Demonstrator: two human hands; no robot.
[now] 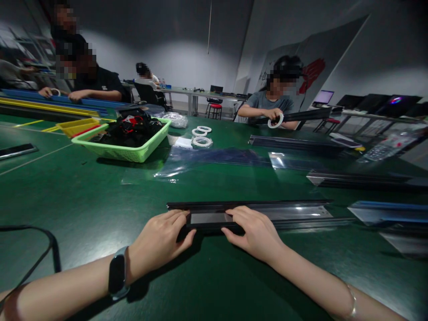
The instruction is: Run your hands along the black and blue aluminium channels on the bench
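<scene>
A long black channel-shaped profile (294, 211) lies crosswise on the green table, its shiny inner face turned up. My left hand (163, 234) grips the profile near its left end, fingers over the far side and thumb at the near edge. To the right of it, my right hand (252, 229) holds the same profile, with its fingertips reaching inside and its thumb against the near edge. A pale strip of the inner face shows between the two hands. The rest of the profile extends to the right past my right hand.
A green basket (143, 151) of dark items stands at the back left, beside a yellow tray (78, 128). White rings (202, 141) and clear plastic film (214, 158) lie beyond the profile. More profiles (364, 178) lie at right. People sit across the table.
</scene>
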